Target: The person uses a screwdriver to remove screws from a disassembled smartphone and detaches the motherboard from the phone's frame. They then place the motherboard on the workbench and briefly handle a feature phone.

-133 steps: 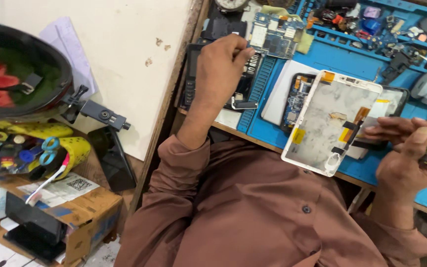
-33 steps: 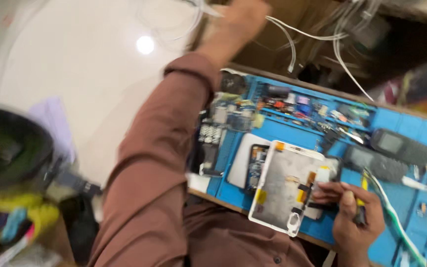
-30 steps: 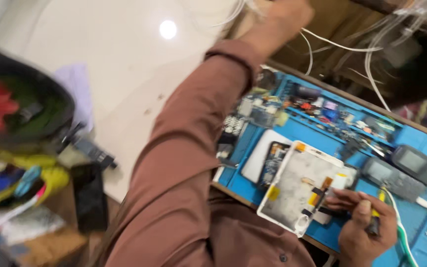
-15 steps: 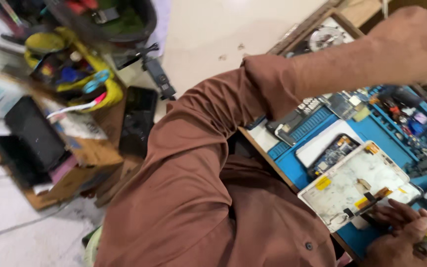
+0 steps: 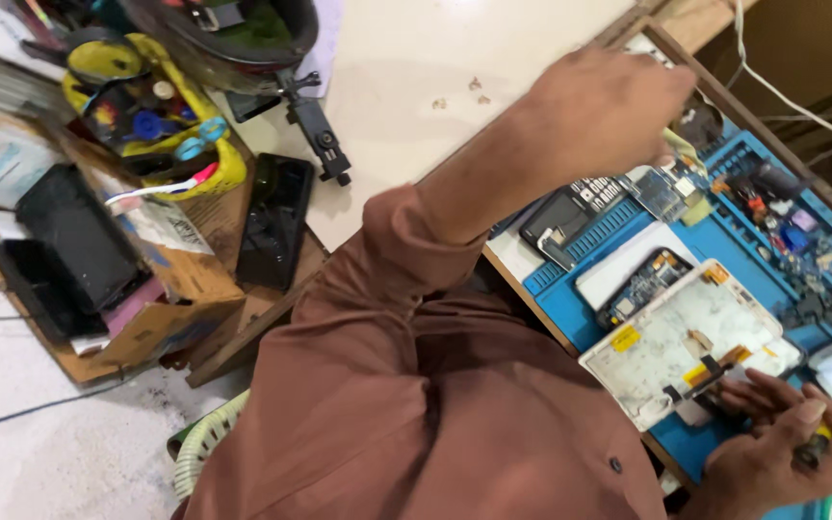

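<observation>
- Head view: right hand [image 5: 772, 453] has its grip clenched on a screwdriver [image 5: 814, 445], fingers touching the panel [image 5: 686, 342] edge.
- Panel, on the blue mat [image 5: 570, 289]: likely light, thin, fragile; hold by its rim.
- Left hand [image 5: 609, 101] reaches beyond the mat, grip unclear.
- Earlier, it rested nearer the panel.

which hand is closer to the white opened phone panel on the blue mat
The right hand: its fingers touch the lower right edge of the white phone panel while gripping a small tool. The left hand is raised well above and away, over the mat's far end.
</observation>
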